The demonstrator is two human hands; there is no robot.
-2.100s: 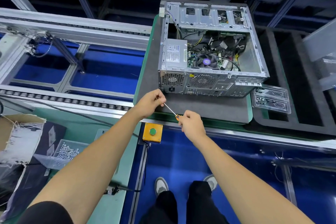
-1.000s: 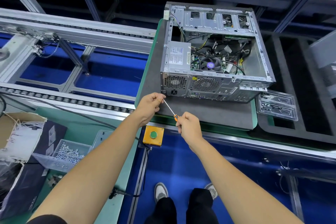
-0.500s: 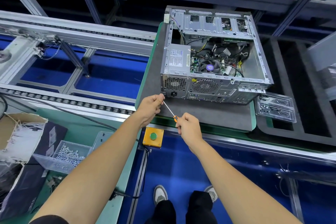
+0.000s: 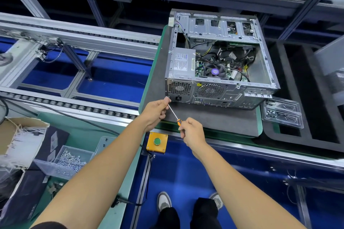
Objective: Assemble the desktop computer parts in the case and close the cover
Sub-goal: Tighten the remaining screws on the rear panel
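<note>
The computer case (image 4: 219, 65) lies on its side, cover off, on a grey mat (image 4: 214, 119) just beyond both hands, its rear panel facing the person. The right hand (image 4: 191, 132) grips the orange handle of a screwdriver (image 4: 174, 114); the left hand (image 4: 158, 109) pinches the shaft's tip, which sits right at the case's lower rear corner — whether a screw is on it I cannot tell. If there is one, it could drop or start cross-threaded, should the tip waver when the left fingers let go. A yellow button box (image 4: 157, 143) sits below the hands, a bin of screws (image 4: 71, 160) to the left. Against two seconds ago, both hands have advanced, bringing the tip from short of the case up to its corner.
</note>
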